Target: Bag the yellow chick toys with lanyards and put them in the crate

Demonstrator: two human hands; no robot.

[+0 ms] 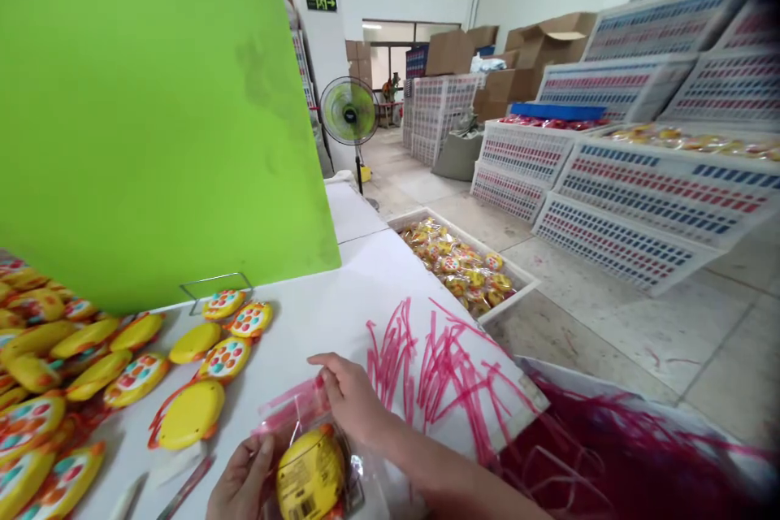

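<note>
Here | left fingers (262, 457) and right fingers (333, 364) pinch glossy clear bag (368, 478) | rounded yellow toy (310, 467) inside

A bagged toy (310, 471) sits between the left hand (240, 475) and right forearm (451, 463). Left of the hands, toys (82, 337) heap on the table (317, 301); strips (435, 366) lie right. Ahead-left I see a board (158, 122); ahead-right, past the table edge, a crate (522, 285).

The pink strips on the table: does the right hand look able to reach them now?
Probably yes: the right hand is close beside the pink strips, and nothing seems to stand between, though its fingers are busy at the clear bag.
</note>
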